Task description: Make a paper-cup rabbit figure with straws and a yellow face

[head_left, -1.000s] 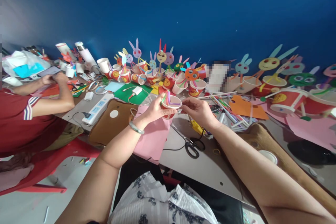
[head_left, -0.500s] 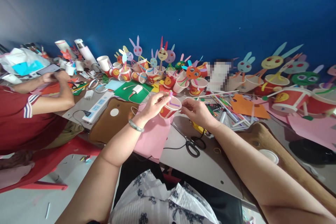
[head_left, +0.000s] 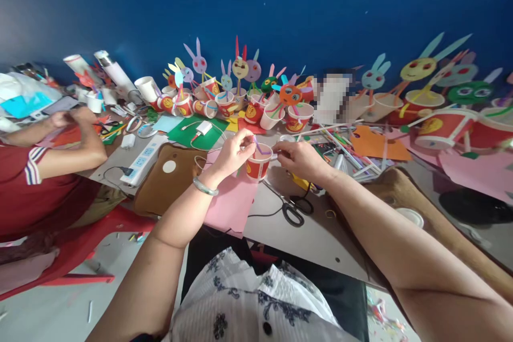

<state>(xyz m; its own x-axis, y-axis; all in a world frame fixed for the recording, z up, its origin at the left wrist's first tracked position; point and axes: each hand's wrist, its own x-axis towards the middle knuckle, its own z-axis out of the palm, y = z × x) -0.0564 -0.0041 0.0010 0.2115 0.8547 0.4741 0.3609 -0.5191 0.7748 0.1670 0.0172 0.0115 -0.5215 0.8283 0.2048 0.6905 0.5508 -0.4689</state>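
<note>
A red and white paper cup (head_left: 257,169) stands upright at the edge of the pink paper (head_left: 230,204), between my hands. A bent purple straw (head_left: 262,150) runs inside it and rises above the rim on the left. My left hand (head_left: 236,154), with a bangle on the wrist, is closed, its thumb and fingertips pinching the straw's upper end. On the cup's other side, my right hand (head_left: 298,160) is closed, fingertips on a short purple end that sticks out by the cup wall. Black-handled scissors (head_left: 294,211) lie in front of the cup.
Paper cups with rabbit-like paper heads (head_left: 240,68) line the blue wall. Loose straws (head_left: 348,152) and orange paper (head_left: 377,143) lie to the right. A power strip (head_left: 146,160) and brown mat (head_left: 166,181) are at left, near a person in a red sleeve (head_left: 20,171).
The cup has gone from tilted to upright. My left fingers have moved from the cup's rim to the straw's upper end. My right hand stays by the cup's right side.
</note>
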